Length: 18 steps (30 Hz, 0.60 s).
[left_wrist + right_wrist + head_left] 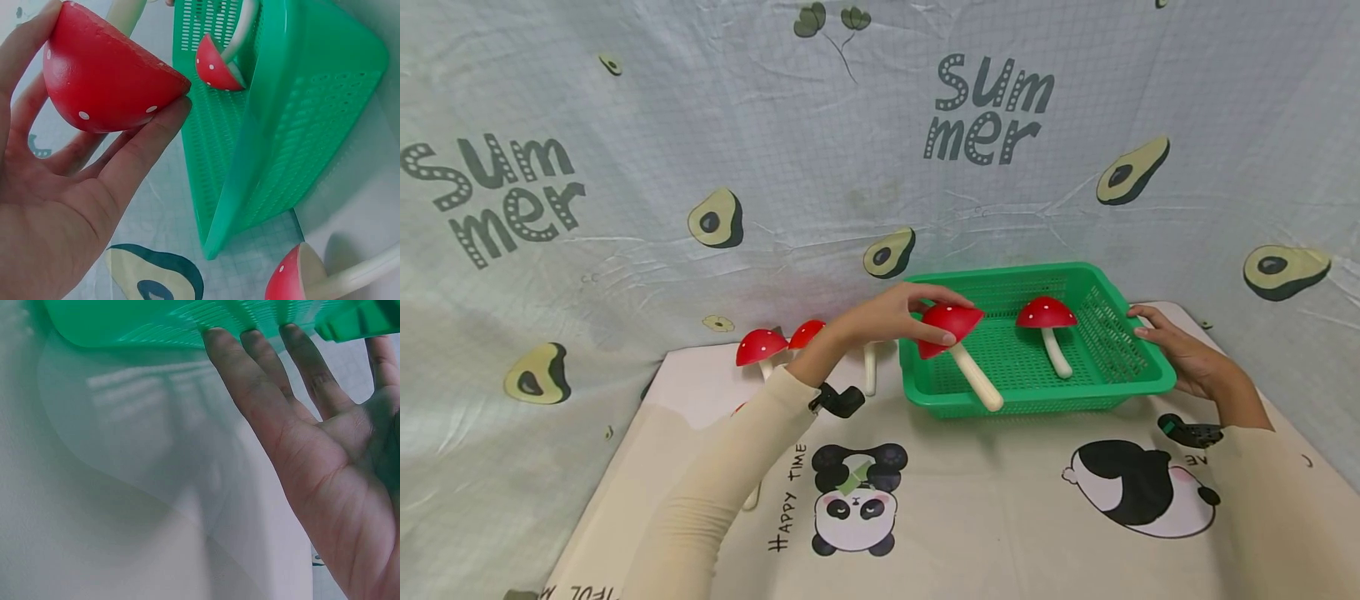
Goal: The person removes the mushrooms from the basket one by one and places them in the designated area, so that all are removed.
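My left hand [891,318] holds a toy mushroom [953,323] by its red, white-dotted cap, between thumb and fingers. Its pale stem slants down over the near left part of a green plastic basket [1090,390]. Inside that basket, toward the right, lies another red-capped mushroom [1047,313]. At the basket's right end, my right hand [1187,354] grips the rim, with digits over the edge. The right wrist view shows several fingertips [220,337] of that hand against the outer wall of the basket.
More mushrooms [761,347] lie left of the basket, partly hidden behind my left arm; one shows mainly its stem [870,369]. A panda-print cloth [985,517] covers the table. Directly behind the basket hangs an avocado-print sheet [790,167].
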Each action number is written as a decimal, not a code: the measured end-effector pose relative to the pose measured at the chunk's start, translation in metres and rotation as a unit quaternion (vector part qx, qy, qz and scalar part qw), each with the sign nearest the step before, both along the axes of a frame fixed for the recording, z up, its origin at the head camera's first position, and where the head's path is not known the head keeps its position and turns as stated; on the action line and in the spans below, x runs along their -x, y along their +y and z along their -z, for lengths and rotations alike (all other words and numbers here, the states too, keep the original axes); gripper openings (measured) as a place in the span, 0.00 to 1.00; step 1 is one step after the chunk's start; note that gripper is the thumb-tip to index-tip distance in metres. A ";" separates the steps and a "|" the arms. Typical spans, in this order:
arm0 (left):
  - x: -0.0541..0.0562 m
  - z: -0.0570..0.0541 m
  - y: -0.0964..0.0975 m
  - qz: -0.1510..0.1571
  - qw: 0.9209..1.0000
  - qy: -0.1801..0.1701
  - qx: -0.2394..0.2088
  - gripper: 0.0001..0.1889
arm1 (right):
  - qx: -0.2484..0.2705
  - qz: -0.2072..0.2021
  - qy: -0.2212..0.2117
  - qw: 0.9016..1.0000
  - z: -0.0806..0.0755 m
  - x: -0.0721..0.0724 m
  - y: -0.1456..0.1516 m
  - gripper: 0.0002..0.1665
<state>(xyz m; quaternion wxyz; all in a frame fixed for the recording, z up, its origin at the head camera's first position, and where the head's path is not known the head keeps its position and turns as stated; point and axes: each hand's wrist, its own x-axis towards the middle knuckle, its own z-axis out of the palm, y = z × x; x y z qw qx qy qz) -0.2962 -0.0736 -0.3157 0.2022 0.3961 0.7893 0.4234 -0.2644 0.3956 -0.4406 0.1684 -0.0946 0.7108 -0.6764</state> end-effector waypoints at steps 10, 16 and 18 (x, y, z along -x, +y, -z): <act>-0.002 -0.001 -0.015 -0.003 1.000 0.025 0.005 0.25 | -0.003 0.002 0.001 1.000 0.001 0.000 -0.001 0.16; -0.007 0.000 -0.025 -0.024 1.000 0.007 0.010 0.25 | -0.014 0.002 0.007 1.000 0.000 -0.001 -0.001 0.16; -0.008 0.001 -0.029 -0.030 0.999 -0.003 0.009 0.25 | -0.021 0.002 0.008 1.000 0.000 -0.001 0.000 0.15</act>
